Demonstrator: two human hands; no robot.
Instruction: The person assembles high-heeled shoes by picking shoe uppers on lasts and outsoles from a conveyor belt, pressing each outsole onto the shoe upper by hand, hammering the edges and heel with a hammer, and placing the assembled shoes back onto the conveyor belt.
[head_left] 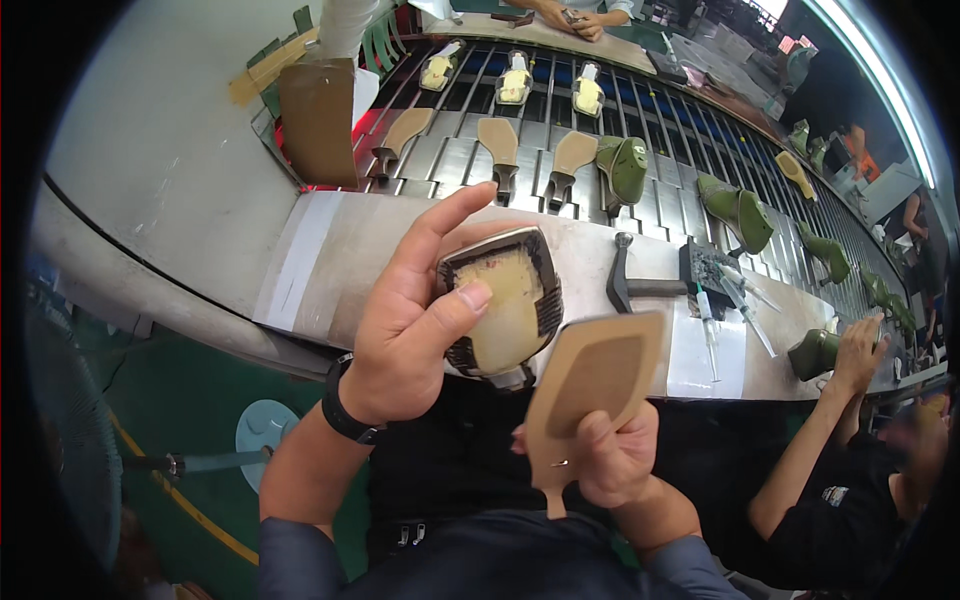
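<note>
Shoe upper on its last (505, 305), dark-edged with a pale yellowish bottom turned up toward the camera, held in the left hand (410, 335); thumb pressed on its left edge, index finger stretched up past its top, remaining fingers wrapped behind it, so the hand is clamped on it; black wristband (345, 408) on that wrist. Tan insole board (590, 385), flat with a narrow heel end pointing down, just right of and below the lasted upper, its upper corner close against it; whether they touch cannot be told; right hand (615, 455) closed round the board's lower part, fingers curled together on it. Metal work ledge (330, 250) directly behind the lasted upper; on it, to the right, a hammer (640, 285), then a strip of white tape (705, 355). Slatted conveyor (560, 110) beyond the ledge, carrying tan insoles (500, 140), green lasted shoes (625, 165) and pale-soled uppers (515, 80). Another person's hand (860, 350) far right of the lasted upper, on a green shoe (815, 352).
</note>
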